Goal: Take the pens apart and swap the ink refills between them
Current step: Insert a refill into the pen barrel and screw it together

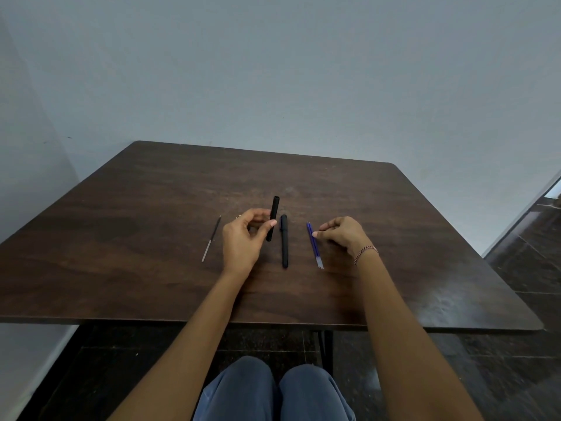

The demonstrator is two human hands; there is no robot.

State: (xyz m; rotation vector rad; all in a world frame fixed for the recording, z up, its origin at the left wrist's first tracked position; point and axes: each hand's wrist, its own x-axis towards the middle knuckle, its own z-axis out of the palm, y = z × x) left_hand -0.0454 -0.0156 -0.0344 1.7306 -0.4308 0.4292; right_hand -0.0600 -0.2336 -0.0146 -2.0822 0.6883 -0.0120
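Observation:
My left hand (243, 238) holds a black pen barrel (273, 217) upright between thumb and fingers, its open end pointing up. Just right of it a second black pen (284, 241) lies on the dark wooden table (151, 284). Two blue ink refills (314, 244) lie side by side further right, and the thumb and fingertips of my right hand (343, 235) pinch them near their upper part. A thin black refill (211, 239) with a clear end lies on the table to the left of my left hand, untouched.
The table's far edge meets a pale wall, and its near edge runs just above my knees (273, 390). A dark tiled floor (531, 268) shows to the right. A bracelet sits on my right wrist.

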